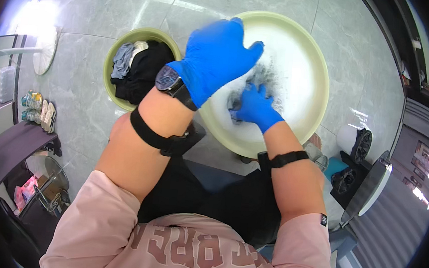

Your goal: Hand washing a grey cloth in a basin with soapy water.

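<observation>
Both hands wear blue rubber gloves. My left hand (pixel 221 51) is raised over the left side of a large pale-green basin (pixel 322 89), its fingers bent; whether anything is in them cannot be told. My right hand (pixel 256 105) reaches down into the white suds (pixel 295 72) in that basin, touching dark wet cloth (pixel 236 101) that is partly sunk in foam. How firmly it grips the cloth is hidden. To the left stands a smaller green basin (pixel 108 69) with black clothes (pixel 148 68) and a grey-blue cloth (pixel 122 60) piled in it.
Grey tiles (pixel 88 7) form the floor around the basins. At the left are a white pedestal fan's round part (pixel 46 51), a dark bench (pixel 13 148) and a pair of shoes (pixel 48 116). A round mirror-like disc (pixel 371 188) and black meshed items (pixel 363 145) stand at the right.
</observation>
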{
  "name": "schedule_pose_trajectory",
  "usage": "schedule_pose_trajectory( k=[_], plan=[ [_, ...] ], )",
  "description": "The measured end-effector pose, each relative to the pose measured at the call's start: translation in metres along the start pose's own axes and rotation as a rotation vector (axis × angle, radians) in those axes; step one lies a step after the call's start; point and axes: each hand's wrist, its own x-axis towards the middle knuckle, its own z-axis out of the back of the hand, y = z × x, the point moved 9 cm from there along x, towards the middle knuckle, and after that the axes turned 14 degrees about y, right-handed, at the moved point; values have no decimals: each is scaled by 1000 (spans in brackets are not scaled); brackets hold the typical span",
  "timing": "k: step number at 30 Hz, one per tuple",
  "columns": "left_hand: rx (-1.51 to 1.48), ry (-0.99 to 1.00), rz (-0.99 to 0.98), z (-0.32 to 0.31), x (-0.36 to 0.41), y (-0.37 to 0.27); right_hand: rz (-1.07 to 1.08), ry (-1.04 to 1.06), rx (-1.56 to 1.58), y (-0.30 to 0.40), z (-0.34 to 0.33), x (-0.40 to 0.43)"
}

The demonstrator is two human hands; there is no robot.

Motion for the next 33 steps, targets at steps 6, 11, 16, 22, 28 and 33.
schedule_pose_trajectory(
  k=[6, 11, 16, 22, 28, 33],
  plan=[
    [32, 47, 15, -15, 8, 4, 11, 61, 103, -17, 20, -1],
    [19, 40, 47, -5, 9, 2, 293, -265, 479, -50, 57, -60],
    [-214, 138, 118, -4, 13, 12, 461, -351, 856, -81, 72, -141],
    [-276, 352, 63, -66, 21, -1, 693, -532, 1253, -104, 98, -197],
    [-984, 630, 265, -124, 8, -37, 1254, -598, 1691, -124, 111, -218],
    [-1436, 802, 462, -165, 0, -34, 1375, -606, 2063, -127, 113, -214]
  ],
)
